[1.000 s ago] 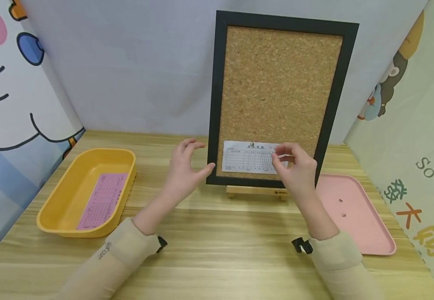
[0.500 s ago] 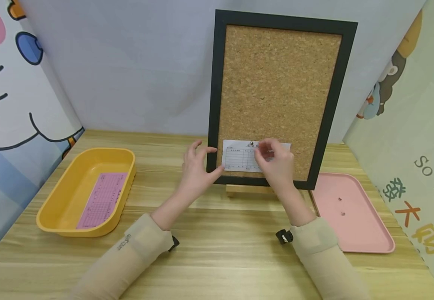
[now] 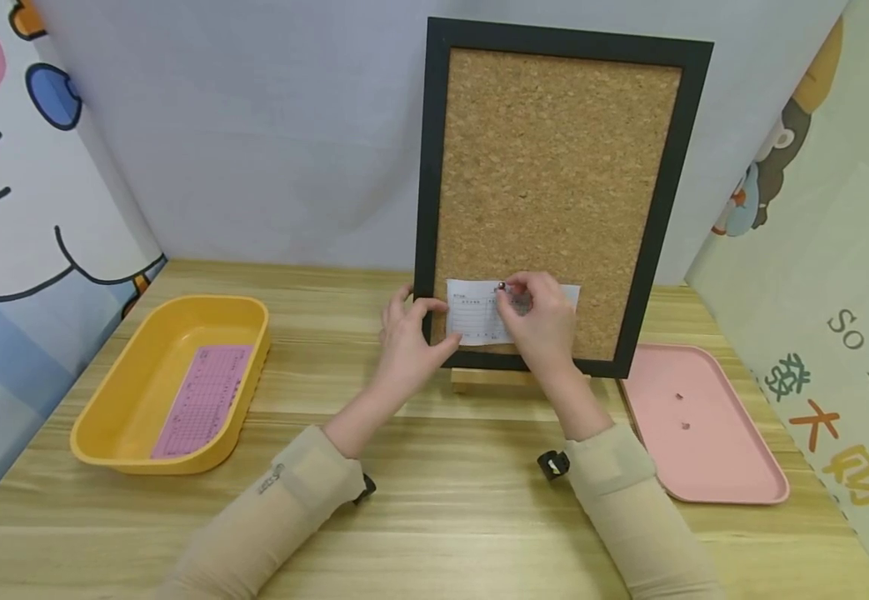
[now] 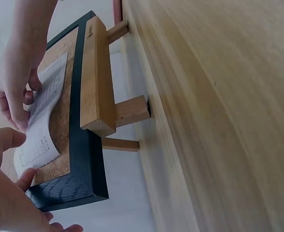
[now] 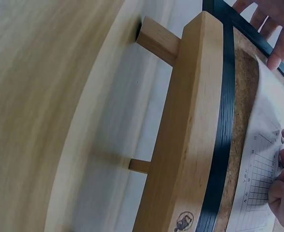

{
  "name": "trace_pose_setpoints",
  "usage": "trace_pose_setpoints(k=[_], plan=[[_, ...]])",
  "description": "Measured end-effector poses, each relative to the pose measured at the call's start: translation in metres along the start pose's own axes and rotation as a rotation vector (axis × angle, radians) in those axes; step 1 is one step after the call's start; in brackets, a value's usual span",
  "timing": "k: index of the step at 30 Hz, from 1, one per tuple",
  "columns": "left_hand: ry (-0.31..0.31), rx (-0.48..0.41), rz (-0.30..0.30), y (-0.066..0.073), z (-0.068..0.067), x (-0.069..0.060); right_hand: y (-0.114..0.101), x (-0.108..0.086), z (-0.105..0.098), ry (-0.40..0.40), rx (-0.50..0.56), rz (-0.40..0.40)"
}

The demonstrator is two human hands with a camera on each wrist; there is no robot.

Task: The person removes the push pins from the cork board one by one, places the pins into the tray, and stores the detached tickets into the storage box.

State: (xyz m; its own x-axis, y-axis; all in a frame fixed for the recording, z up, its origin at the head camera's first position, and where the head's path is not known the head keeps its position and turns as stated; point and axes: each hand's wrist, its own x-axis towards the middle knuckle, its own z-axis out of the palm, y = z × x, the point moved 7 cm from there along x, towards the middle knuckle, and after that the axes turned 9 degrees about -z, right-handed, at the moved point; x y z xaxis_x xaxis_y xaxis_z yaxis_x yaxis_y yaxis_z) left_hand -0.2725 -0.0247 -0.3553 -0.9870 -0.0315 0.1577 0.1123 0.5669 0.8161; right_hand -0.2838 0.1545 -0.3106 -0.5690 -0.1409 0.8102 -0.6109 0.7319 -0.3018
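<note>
A framed corkboard (image 3: 554, 175) leans upright on a wooden easel (image 5: 185, 121). Low on its cork lies a white printed form (image 3: 471, 321), whose bottom edge curls off the board in the left wrist view. My right hand (image 3: 545, 323) pinches a small shiny pushpin (image 3: 502, 286) at the form's top middle and covers part of the paper. At the board's lower left edge, my left hand (image 3: 407, 343) holds its thumb and index finger apart, their tips at the form's left side. Its other fingers lie beside the black frame (image 4: 81, 179).
To the left stands a yellow tray (image 3: 83, 425) with a pink printed form (image 3: 205, 400) inside. A pink tray (image 3: 734, 467) at the right carries two small pushpins (image 3: 679, 397). Behind the board hangs a pale cloth backdrop (image 3: 254, 150).
My right hand has moved left across the form to the pushpin and now pinches it. My left hand has come right, from beside the frame to the form's left edge.
</note>
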Motion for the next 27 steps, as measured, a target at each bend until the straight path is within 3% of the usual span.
trace_pose_setpoints(k=[8, 12, 18, 24, 27], plan=[[0.003, -0.013, 0.005, -0.001, 0.007, 0.004, -0.004, 0.000, 0.001, 0.017, -0.069, -0.012], [0.020, 0.033, 0.042, 0.001, 0.010, 0.003, -0.004, 0.000, 0.002, 0.013, -0.079, -0.011], [0.096, 0.138, 0.110, 0.004, 0.015, 0.003, -0.005, 0.000, 0.001, 0.019, -0.079, -0.011], [0.183, 0.145, 0.166, 0.006, 0.014, 0.003, -0.006, 0.000, 0.000, 0.023, -0.102, -0.004], [0.188, 0.131, 0.167, 0.005, 0.012, 0.003, -0.006, 0.001, 0.000, 0.030, -0.118, -0.003]])
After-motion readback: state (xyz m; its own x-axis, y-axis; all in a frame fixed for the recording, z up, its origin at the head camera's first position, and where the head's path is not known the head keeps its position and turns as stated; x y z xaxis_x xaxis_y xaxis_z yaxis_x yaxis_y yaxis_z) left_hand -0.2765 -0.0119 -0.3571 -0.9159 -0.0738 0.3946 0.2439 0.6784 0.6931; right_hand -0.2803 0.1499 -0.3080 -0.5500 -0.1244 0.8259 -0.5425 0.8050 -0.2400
